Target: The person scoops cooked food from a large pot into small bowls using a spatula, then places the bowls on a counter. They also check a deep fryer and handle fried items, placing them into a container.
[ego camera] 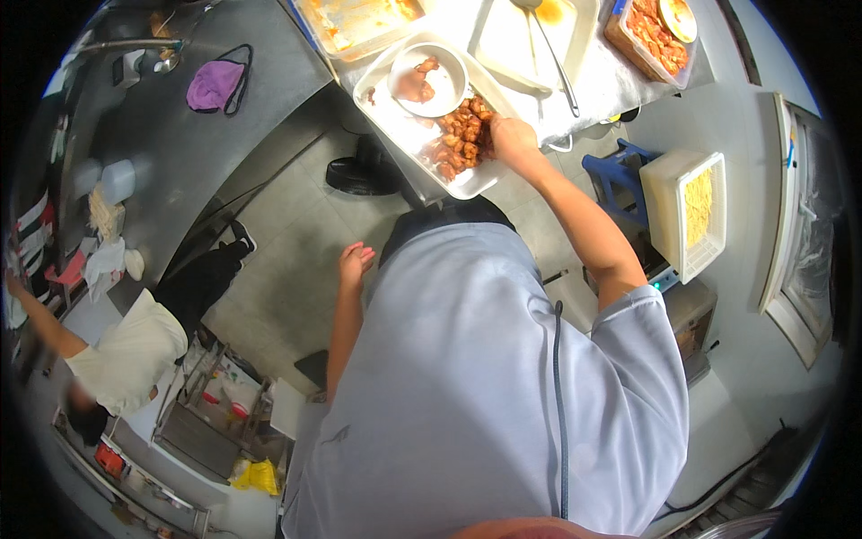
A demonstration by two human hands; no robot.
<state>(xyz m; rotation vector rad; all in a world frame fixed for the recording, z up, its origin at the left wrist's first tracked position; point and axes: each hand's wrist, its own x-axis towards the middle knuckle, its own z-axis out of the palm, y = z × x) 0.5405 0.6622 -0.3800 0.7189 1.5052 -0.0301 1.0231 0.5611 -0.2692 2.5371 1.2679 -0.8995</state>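
Observation:
My right hand [515, 141] reaches over the right rim of a white tray [495, 176], its fingertips among pieces of browned, sauced meat [465, 135]. The fingertips are hidden, so whether they grip a piece is not visible. Inside the same tray, beyond the heap, stands a round white bowl [447, 96] with a few meat pieces [417, 81] in it, partly blurred. My left hand [355, 263] hangs low beside my body, away from the tray, holding nothing, with its fingers loosely apart.
Behind stand a sauce-stained container [363, 34], a white tray with a ladle [560, 74], and a tub of meat [646, 44]. A blue stool [609, 172] and a white basket of noodles [715, 202] are at right. At left, another person [135, 350] works by a metal counter [222, 145].

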